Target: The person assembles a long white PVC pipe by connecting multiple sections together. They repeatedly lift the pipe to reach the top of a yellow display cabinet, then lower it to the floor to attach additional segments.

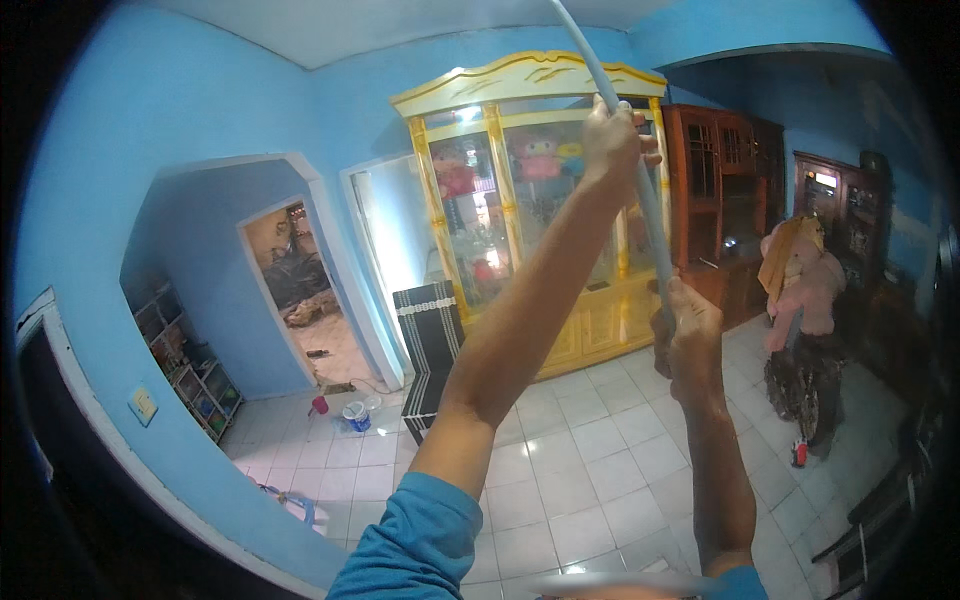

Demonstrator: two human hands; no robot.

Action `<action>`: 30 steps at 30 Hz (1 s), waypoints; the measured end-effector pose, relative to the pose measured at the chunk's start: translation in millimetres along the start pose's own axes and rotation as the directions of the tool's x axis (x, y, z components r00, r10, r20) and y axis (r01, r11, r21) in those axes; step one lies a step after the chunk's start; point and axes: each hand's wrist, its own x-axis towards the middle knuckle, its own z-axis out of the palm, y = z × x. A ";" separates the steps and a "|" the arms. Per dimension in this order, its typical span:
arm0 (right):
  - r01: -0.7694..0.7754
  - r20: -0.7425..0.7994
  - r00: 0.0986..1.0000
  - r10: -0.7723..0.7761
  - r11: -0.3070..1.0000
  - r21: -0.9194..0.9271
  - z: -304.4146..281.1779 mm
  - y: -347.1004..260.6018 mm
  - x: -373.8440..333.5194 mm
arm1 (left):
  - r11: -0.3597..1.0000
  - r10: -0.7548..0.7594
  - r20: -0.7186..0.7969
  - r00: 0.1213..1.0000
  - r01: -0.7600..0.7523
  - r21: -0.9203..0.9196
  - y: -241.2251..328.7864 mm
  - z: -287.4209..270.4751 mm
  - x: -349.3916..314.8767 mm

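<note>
A long, slim grey pole slants up in front of me and leaves the picture at the top edge. My left hand is raised high and wraps round its upper part, with some fingertips showing past the right side. Lower down, my right hand closes round the same pole near its lower visible end. What lies below the right fist is hidden. Both arms are stretched upward, the left one in a teal sleeve. The pole's top end is out of view.
Behind the pole stands a yellow-and-white glass cabinet with plush toys inside. A black striped chair sits beside it. Brown wooden cabinets and a pink plush toy are at right. A small tub rests on the tiled floor.
</note>
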 end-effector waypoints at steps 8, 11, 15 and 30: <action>0.083 -0.053 0.995 -0.085 0.996 -0.036 51.3 19.8 87.0 | 0.995 0.082 0.122 0.989 -0.088 0.048 2.1 -44.9 67.1; 0.166 -0.029 0.986 -0.166 0.986 -0.020 59.4 25.1 121.4 | 0.990 0.117 0.137 0.984 -0.126 0.056 -2.5 -55.0 85.1; 0.121 -0.035 0.992 -0.120 0.992 0.027 79.0 26.2 143.4 | 0.984 0.147 0.111 0.983 -0.157 0.084 -17.3 -69.7 104.8; 0.228 0.002 0.973 -0.230 0.964 -0.139 129.9 72.4 226.4 | 0.999 -0.014 0.228 0.973 0.021 -0.031 -66.3 -147.3 132.2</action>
